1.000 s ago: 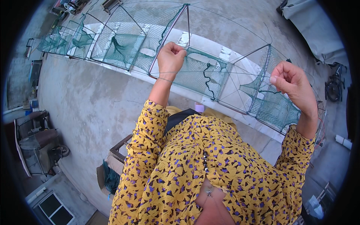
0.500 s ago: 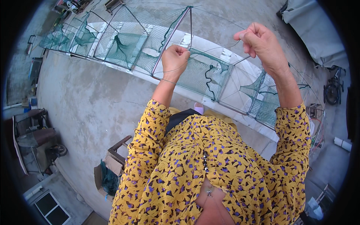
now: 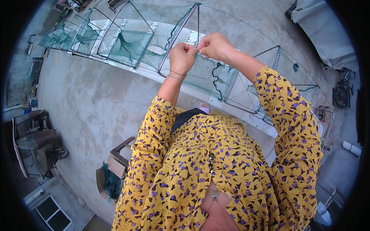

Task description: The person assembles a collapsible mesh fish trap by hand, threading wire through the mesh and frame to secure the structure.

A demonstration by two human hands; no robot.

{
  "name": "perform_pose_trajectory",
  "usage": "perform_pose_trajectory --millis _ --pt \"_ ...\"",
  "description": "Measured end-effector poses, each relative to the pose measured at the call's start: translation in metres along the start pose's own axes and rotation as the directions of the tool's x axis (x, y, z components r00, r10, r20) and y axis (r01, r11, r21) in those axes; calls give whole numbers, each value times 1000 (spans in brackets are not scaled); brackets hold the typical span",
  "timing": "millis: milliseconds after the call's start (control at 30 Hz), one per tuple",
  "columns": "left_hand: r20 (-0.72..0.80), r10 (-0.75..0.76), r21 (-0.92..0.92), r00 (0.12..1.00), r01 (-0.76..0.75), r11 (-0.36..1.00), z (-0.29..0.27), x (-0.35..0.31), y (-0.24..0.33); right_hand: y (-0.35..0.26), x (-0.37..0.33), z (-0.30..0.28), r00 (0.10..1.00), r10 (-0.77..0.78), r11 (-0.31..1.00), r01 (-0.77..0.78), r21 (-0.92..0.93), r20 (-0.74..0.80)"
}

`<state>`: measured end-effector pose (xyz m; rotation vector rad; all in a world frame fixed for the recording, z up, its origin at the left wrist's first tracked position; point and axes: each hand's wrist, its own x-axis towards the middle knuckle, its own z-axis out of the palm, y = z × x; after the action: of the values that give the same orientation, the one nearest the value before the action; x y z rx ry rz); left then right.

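A long fish trap of green netting on dark metal frames stretches across the view in front of me. My left hand is closed in a pinch beside one of its upright frame bars. A thin cord crosses my left wrist. Close against the left fingertips, my right hand is pinched shut too, on what looks like the same cord. The cord between the fingertips is too fine to make out clearly. A dark green rope hangs wavy on the netting below my right hand.
White boards or sheets lie under the trap. At lower left are a wooden stool and an open carton with green twine. A three-wheeled vehicle stands far left. A grey cover and a bicycle are on the right.
My right hand has come left and slightly down, from well apart to meet my left hand. The cord that was stretched between them no longer shows there. My left hand has barely moved.
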<state>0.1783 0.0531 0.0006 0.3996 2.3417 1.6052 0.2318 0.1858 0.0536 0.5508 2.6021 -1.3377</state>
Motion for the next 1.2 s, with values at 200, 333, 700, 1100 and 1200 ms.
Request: perform_pose_trajectory --millis 200,333,700,1100,1200 --pt "108 -54 -24 993 57 998 -3 -2 4 7 3 7 997 78 996 -79 -48 -16" --pt "132 -72 -37 989 77 996 -3 -2 5 7 1 8 998 22 990 -30 -136 -60" --pt "201 -143 -124 969 170 978 -7 1 3 1 1 8 995 53 981 -67 -179 -81" --pt "222 -160 -147 962 195 970 -10 -3 8 -1 -1 20 981 5 987 -36 -154 -193" --pt "210 -164 -152 964 198 968 -9 -5 8 -2 -1 20 989 43 989 -63 -135 -143"
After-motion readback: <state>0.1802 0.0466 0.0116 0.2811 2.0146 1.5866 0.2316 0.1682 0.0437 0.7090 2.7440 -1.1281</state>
